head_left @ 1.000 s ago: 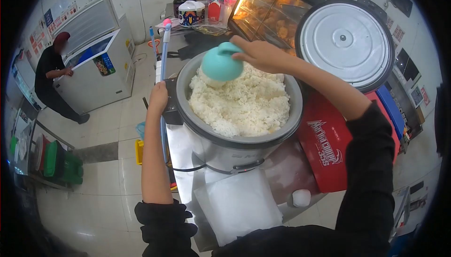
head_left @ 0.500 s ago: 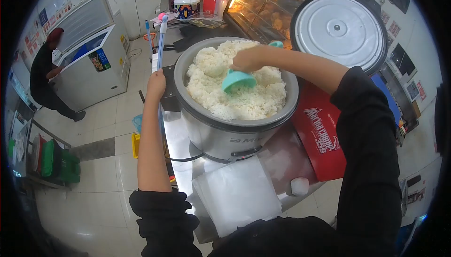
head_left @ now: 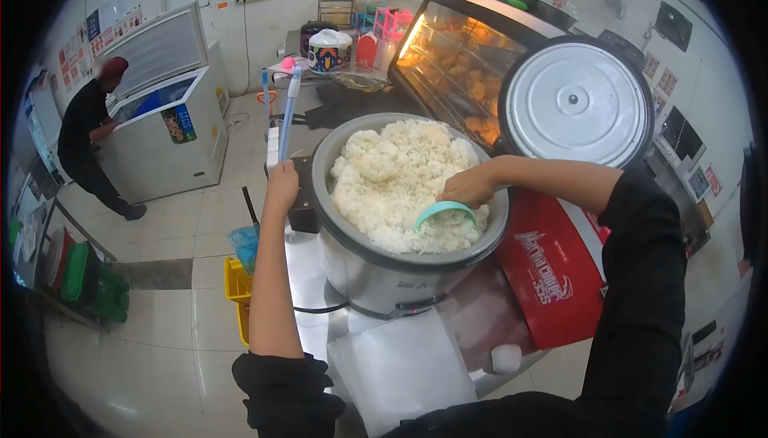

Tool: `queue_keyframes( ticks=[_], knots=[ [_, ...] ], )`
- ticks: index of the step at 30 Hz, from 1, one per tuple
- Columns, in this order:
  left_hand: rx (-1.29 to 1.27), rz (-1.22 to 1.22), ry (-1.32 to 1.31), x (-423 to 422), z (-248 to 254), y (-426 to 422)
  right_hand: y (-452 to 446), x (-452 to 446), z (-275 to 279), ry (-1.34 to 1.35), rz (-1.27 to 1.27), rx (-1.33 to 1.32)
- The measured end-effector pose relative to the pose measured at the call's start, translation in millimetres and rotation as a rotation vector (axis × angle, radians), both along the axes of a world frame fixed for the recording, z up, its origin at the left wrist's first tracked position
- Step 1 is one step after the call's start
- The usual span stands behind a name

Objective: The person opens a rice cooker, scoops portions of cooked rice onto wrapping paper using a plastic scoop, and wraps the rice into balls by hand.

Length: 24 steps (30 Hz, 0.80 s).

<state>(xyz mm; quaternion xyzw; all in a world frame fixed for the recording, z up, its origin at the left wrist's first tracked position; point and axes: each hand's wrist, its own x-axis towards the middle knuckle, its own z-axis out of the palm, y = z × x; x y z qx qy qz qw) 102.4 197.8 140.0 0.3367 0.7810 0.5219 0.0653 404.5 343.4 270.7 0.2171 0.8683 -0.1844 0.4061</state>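
Observation:
A large grey rice cooker (head_left: 376, 274) stands lidless on the metal table, heaped with cooked white rice (head_left: 392, 158). My right hand (head_left: 470, 185) is closed on a teal rice scoop (head_left: 445, 209), whose bowl is pushed partly into the rice at the right front of the pot. The scoop's handle is hidden by the hand. At the pot's left side my left hand (head_left: 282, 186) is closed against the black side handle (head_left: 304, 194); its fingertips are mostly hidden. Blue-and-white sticks (head_left: 290, 106) stand just behind that hand.
White paper sheets (head_left: 404, 370) lie before the cooker, beside a small white lump (head_left: 506, 358). To the right are a red box (head_left: 552, 270) and a round metal lid (head_left: 572, 100). A lit food warmer (head_left: 460, 58) stands behind. Someone bends over a chest freezer (head_left: 164, 146) at left.
My right hand has carried the scoop from the middle of the rice toward the right front and turned it over. My left hand remains at the side handle. The view has tilted up.

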Motion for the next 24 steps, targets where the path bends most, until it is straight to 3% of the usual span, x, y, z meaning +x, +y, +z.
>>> queue_keyframes(
  ticks=[3, 5, 7, 9, 12, 16, 19, 21, 24],
  knots=[
    [-0.028, -0.037, -0.054, 3.0, -4.1, -3.4, 33.3, -13.0, 11.5, -0.024, 0.201, -0.079],
    [-0.019, -0.039, -0.044, 5.0, 0.5, -7.2, 38.1, -15.9, 27.0, 0.113, 0.248, 0.030],
    [-0.032, -0.033, -0.044, 2.9, -1.1, -6.4, 26.8, -8.1, 36.6, 0.249, 0.163, 0.157],
    [-0.027, -0.027, -0.058, 3.1, -0.4, -7.5, 17.3, 7.4, 26.9, 0.800, 0.067, 0.473],
    [-0.017, -0.057, -0.037, -1.9, -3.0, -5.9, -37.1, 40.6, -9.3, 0.904, -0.105, 0.430],
    [-0.024, -0.033, -0.064, -3.2, -8.7, -6.1, -41.5, 43.6, -0.1, 0.910, -0.304, 0.458],
    [-0.005, -0.006, -0.014, 1.0, -1.2, -6.5, -2.8, 25.6, 24.2, 0.915, -0.162, 0.589],
    [-0.030, 0.001, -0.001, 4.9, 2.2, -9.5, 12.1, 11.5, 21.6, 0.611, 0.117, 0.705],
    [-0.074, -0.003, 0.031, 3.8, 4.6, -9.7, 5.4, 5.8, 9.8, 0.493, 0.045, 0.656]
  ],
)
